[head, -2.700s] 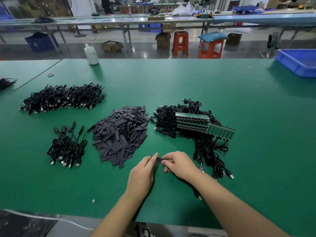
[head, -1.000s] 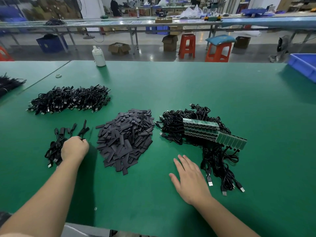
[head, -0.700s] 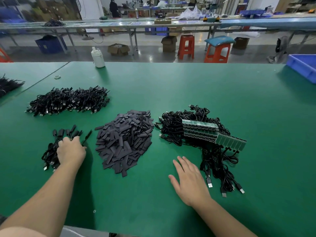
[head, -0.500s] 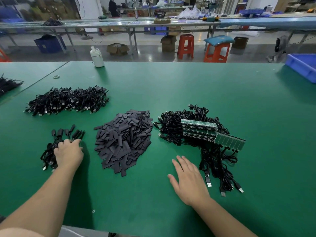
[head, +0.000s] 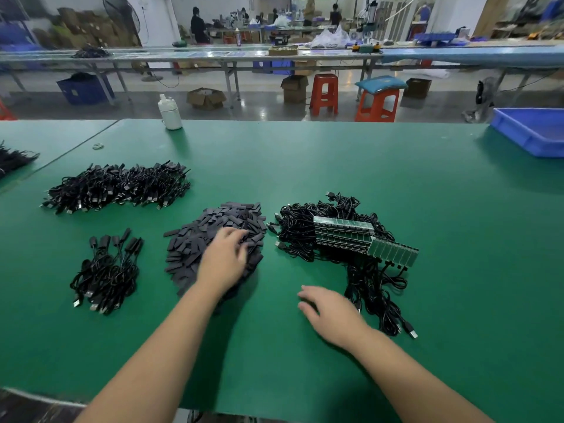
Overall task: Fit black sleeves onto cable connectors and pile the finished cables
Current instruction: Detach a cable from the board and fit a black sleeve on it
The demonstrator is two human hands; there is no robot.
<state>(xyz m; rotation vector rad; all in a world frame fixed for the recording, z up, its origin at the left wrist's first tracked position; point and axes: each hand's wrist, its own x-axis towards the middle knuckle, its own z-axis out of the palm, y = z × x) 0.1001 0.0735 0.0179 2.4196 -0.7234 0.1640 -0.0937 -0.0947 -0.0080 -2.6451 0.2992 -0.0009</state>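
Observation:
A heap of flat black sleeves point(head: 195, 239) lies mid-table. My left hand point(head: 224, 259) is over its right part, blurred, fingers spread toward the sleeves, and I cannot tell whether it holds one. A small pile of sleeved cables point(head: 106, 270) lies to the left, a larger pile point(head: 119, 187) behind it. Black cables with green circuit boards point(head: 345, 236) lie to the right. Beside their trailing plugs, my right hand point(head: 328, 309) rests flat on the green table point(head: 335, 166), holding nothing.
A white bottle point(head: 169, 112) stands at the table's far edge. A blue tray point(head: 531, 132) sits at the far right. More black cables point(head: 12, 160) lie on the neighbouring table to the left. Stools and workbenches stand beyond.
My left hand has left the small pile of sleeved cables and moved right onto the sleeve heap. My right hand has stayed flat on the table.

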